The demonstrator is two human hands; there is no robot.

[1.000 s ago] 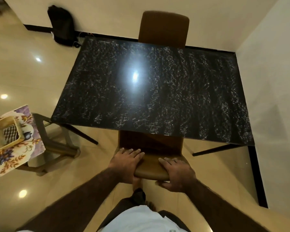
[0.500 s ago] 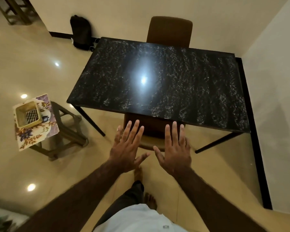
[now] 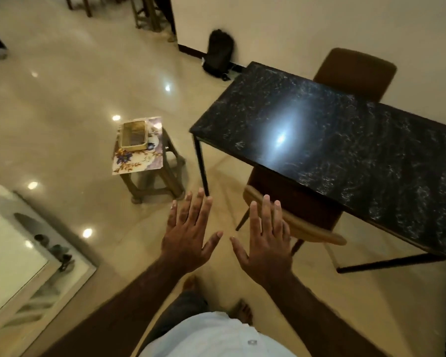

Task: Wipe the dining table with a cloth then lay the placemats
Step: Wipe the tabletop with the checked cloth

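The black marble dining table (image 3: pixel 340 140) fills the right half of the view, its top bare and glossy. Floral placemats (image 3: pixel 139 157) lie on a small brown stool (image 3: pixel 165 176) left of the table, with a cream basket (image 3: pixel 134 134) on top of them. My left hand (image 3: pixel 188 233) and my right hand (image 3: pixel 265 240) hover in the air with fingers spread flat, holding nothing, just short of the near chair (image 3: pixel 294 222). No cloth is clearly visible.
A second brown chair (image 3: pixel 355 70) stands at the table's far side against the wall. A black backpack (image 3: pixel 219 54) leans on the far wall. A white glossy counter (image 3: pixel 13 253) sits at the lower left. Open tiled floor spreads to the left.
Both hands let go of the near chair's back and lifted away with fingers spread. My view swung left, so the stool and placemats now sit nearer the centre.
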